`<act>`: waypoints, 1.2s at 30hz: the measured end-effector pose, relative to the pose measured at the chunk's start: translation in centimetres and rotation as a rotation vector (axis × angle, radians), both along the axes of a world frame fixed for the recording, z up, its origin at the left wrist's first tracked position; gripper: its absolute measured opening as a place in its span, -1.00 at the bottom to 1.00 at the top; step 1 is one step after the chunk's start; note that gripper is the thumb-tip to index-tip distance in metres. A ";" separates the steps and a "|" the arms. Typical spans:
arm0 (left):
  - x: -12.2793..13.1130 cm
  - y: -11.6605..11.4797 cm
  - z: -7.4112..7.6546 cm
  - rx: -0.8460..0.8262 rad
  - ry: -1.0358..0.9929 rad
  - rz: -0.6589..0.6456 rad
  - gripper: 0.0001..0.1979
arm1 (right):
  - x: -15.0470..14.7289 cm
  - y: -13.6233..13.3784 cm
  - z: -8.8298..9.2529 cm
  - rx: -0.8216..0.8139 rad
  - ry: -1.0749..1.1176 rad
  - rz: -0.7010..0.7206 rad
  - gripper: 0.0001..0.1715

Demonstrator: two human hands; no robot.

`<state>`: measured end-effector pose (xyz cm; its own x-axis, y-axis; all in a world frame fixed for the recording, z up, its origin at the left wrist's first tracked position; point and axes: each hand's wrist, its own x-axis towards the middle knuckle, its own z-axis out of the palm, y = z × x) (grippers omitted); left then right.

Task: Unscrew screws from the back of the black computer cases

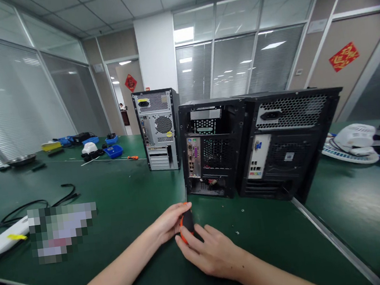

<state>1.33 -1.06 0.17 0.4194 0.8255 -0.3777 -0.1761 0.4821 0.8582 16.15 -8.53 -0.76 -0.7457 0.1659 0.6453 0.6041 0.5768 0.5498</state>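
Note:
Both hands are closed around a small orange-and-black tool (187, 220), held just above the table in front of the computer cases. Its exact kind I cannot make out. My left hand (170, 222) grips it from the left, with the thumb along its top. The fingers of my right hand (208, 249) press on its lower right side. Closest beyond the hands is an open-backed black computer case (208, 149). A second black case (287, 144) stands beside it on the right. A silver-backed case (159, 130) is upright farther back on the left.
A white power strip (6, 241) and black cables lie at left, near a blurred-out flat item (65, 231). An orange screwdriver (133, 158) and blue trays (113, 152) are farther back. Small screws (237, 233) dot the table. A white fan (354, 141) lies at right.

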 end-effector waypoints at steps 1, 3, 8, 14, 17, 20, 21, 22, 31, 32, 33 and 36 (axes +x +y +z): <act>0.0 0.0 0.0 0.005 0.009 0.004 -0.67 | 0.0 0.0 0.0 -0.005 -0.008 0.002 -0.65; 0.0 0.0 0.0 0.017 0.028 0.004 -0.64 | -0.1 0.0 0.0 -0.012 -0.020 0.004 -0.62; -0.1 0.1 -0.3 0.054 0.044 -0.002 -0.56 | -0.1 -0.1 0.1 -0.021 -0.035 0.005 -0.60; -0.1 0.2 -0.5 0.046 0.087 0.000 -0.50 | -0.2 0.0 0.1 -0.010 -0.015 0.004 -0.60; -0.1 0.2 -0.6 0.048 0.103 -0.011 -0.54 | -0.2 -0.1 0.1 0.001 -0.005 -0.001 -0.62; 0.0 0.1 -0.4 0.033 0.096 -0.023 -0.57 | -0.2 -0.3 0.2 0.010 0.003 -0.005 -0.62; 0.1 0.1 -0.3 0.027 0.092 -0.026 -0.58 | -0.2 -0.3 0.3 0.012 0.006 -0.006 -0.62; 0.1 0.0 -0.1 0.020 0.087 -0.028 -0.59 | -0.2 -0.3 0.3 0.015 0.009 -0.007 -0.62; 0.3 -0.6 0.8 -0.005 0.067 -0.015 -0.67 | -0.2 -0.3 0.4 0.027 0.036 -0.017 -0.61; 0.3 -0.6 0.9 -0.008 0.067 -0.010 -0.69 | -0.2 -0.4 0.5 0.028 0.040 -0.016 -0.62; 0.3 -0.6 1.0 -0.012 0.068 -0.004 -0.71 | -0.2 -0.4 0.5 0.029 0.044 -0.015 -0.62; 0.3 -0.6 1.1 -0.011 0.067 0.003 -0.73 | -0.3 -0.3 0.5 0.031 0.056 -0.012 -0.63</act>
